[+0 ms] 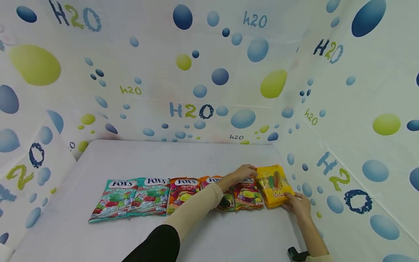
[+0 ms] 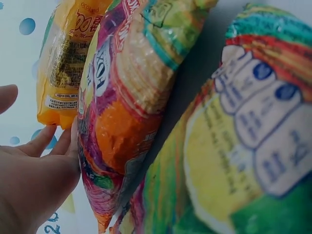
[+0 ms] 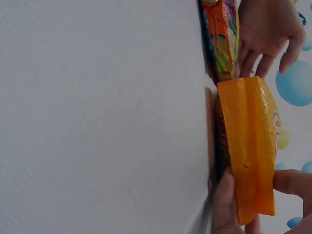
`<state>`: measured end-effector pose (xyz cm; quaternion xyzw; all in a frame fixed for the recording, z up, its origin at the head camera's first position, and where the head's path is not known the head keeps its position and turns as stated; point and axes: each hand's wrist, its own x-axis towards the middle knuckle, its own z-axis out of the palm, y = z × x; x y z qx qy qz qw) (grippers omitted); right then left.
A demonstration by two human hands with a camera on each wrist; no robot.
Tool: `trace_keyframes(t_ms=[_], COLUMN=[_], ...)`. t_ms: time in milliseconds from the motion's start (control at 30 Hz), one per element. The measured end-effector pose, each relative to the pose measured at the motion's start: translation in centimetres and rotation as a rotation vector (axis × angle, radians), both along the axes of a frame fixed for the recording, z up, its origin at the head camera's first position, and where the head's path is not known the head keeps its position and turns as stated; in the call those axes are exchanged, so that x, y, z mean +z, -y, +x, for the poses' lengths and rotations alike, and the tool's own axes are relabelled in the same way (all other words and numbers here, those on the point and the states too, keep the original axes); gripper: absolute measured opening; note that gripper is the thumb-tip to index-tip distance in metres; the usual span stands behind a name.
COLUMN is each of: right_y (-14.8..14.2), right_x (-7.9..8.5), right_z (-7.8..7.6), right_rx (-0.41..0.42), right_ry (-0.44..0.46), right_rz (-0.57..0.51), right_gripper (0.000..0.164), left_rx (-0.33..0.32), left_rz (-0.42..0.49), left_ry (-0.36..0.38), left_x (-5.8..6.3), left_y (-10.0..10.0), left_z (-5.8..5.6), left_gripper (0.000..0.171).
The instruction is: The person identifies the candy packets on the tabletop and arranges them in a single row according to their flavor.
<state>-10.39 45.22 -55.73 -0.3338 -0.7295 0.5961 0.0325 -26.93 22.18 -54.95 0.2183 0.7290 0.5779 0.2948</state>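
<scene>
A yellow packet (image 1: pixel 273 185) with fruit pictured on its front lies at the right end of a row of candy bags. My right hand (image 1: pixel 299 207) pinches its lower right corner; the right wrist view shows thumb and fingers on opposite sides of the packet. At the packet's upper left corner, the fingers of my left hand (image 1: pixel 243 174) touch it, while the left thumb stands away from it in the left wrist view. Beside it on the left is a red Fox's candy bag (image 1: pixel 248 196). My left forearm partly covers an orange Fox's bag (image 1: pixel 209 180).
Farther left in the row are another red Fox's Fruits bag (image 1: pixel 183 192) and two teal Fox's Mint Blossom bags (image 1: pixel 148 196). All lie on a white table (image 1: pixel 114 160). Patterned sheeting (image 1: pixel 209 54) rises behind it and along both sides.
</scene>
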Motion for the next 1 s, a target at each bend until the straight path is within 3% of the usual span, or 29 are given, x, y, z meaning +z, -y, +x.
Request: trace_keyframes(t_ms=[100, 233, 333, 467, 667, 800, 1000], right_y=[-0.3, -0.8, -0.8, 1.0, 5.8, 8.9, 12.6], right_x=[0.0, 0.4, 1.3, 3.1, 5.0, 4.9, 4.4], right_z=[0.0, -0.1, -0.1, -1.1, -3.9, -5.4, -6.4], right_rx=[0.040, 0.115, 0.176, 0.191, 0.181, 0.255, 0.370], right_ry=[0.033, 0.090, 0.116, 0.080, -0.113, -0.252, -0.437], right_rz=[0.053, 0.179, 0.366, 0.641, 0.842, 0.849, 0.867], right_gripper=[0.074, 0.082, 0.081, 0.071, 0.057, 0.055, 0.051], left_rx=[-0.007, 0.001, 0.021, 0.086, 0.158, 0.183, 0.237], left_rz=[-0.003, -0.098, -0.214, -0.307, -0.318, -0.345, -0.439], left_ry=[-0.023, -0.176, -0.324, -0.443, -0.561, -0.641, -0.753], left_x=[-0.3, -0.6, -0.5, -0.1, 1.1, 1.5, 1.8], left_y=[0.2, 0.8, 1.3, 2.5, 4.7, 6.2, 8.6], left_z=[0.1, 0.7, 1.3, 1.7, 2.2, 3.0, 4.7], left_gripper=[0.058, 0.061, 0.063, 0.057, 0.049, 0.049, 0.051])
